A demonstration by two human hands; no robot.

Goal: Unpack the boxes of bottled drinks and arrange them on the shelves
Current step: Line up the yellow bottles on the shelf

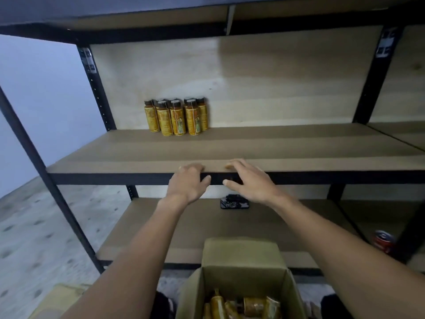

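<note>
- Golden bottles (177, 118) are standing grouped at the far side of the middle shelf (322, 146).
- Left hand (188, 180) and right hand (250, 180) are hovering at its near edge, fingers loose, holding nothing.
- Cardboard box (241, 282) is sitting nearest, open.

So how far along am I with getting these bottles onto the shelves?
Early on. Done: one small group of bottles stands upright at the back of the middle shelf. In hand: nothing; the left grip and right grip are open and empty at that shelf's front edge. Left: the open box below holds more bottles, lying loose.
</note>
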